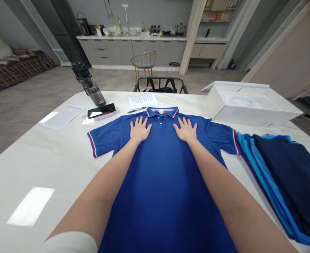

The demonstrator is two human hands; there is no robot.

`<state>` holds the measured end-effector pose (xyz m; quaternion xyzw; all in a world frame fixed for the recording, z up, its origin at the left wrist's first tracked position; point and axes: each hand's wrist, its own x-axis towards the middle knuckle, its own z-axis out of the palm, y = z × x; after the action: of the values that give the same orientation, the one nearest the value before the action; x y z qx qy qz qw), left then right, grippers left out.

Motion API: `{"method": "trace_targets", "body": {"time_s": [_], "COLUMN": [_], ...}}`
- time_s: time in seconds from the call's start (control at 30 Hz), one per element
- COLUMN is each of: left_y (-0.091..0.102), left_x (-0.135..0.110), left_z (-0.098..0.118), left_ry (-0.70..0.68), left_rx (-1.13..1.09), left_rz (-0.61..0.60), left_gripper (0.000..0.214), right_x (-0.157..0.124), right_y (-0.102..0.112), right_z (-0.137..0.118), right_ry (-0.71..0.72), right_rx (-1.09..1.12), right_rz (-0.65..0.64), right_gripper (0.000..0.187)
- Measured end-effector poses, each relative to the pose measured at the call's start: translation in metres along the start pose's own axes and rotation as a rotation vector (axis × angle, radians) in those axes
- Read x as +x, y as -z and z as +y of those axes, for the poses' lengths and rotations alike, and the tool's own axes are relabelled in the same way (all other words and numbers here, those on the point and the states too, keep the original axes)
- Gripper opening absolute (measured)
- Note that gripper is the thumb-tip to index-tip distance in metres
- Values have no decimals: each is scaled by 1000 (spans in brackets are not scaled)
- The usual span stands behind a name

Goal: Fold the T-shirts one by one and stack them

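Observation:
A blue polo shirt (160,175) lies spread face up on the white table, its collar at the far end and both short sleeves stretched out to the sides. The collar and cuffs carry white and red stripes. My left hand (140,129) rests flat on the shirt's upper chest, left of the button placket, fingers spread. On the other side of the placket, my right hand (185,129) presses flat on the cloth with its fingers apart. Neither hand grips anything. My forearms cover part of the shirt's sides.
Folded clothes (289,175) in dark navy, blue and purple are stacked at right, touching the right sleeve. Behind them stands an open white box (249,114). A bottle (93,88), phone (101,111), pen (137,110) and papers (143,101) lie toward the table's (65,158) far side.

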<state>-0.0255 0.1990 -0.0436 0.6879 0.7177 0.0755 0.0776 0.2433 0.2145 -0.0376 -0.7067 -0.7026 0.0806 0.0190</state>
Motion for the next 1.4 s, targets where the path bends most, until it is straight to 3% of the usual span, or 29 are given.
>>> {"method": "trace_targets", "body": {"time_s": [0.13, 0.5, 1.1, 1.23, 1.4], "left_y": [-1, -1, 7, 23, 33], "left_x": [0, 1, -4, -4, 17], "left_z": [-1, 0, 9, 43, 131], "left_ry": [-8, 4, 3, -188, -290], "left_rx": [10, 19, 138, 174, 57], "left_rz": [2, -12, -9, 126, 232], "left_gripper": [75, 75, 68, 51, 37], "right_x": [-1, -17, -30, -31, -16], "right_y": [1, 7, 13, 30, 59], "right_z": [10, 83, 77, 93, 149], "right_ry": [-5, -217, -222, -166, -163], "right_rx": [-8, -15, 44, 36, -181], "right_rz": [-10, 33, 78, 170, 210], "right_gripper": [79, 81, 75, 66, 49]}}
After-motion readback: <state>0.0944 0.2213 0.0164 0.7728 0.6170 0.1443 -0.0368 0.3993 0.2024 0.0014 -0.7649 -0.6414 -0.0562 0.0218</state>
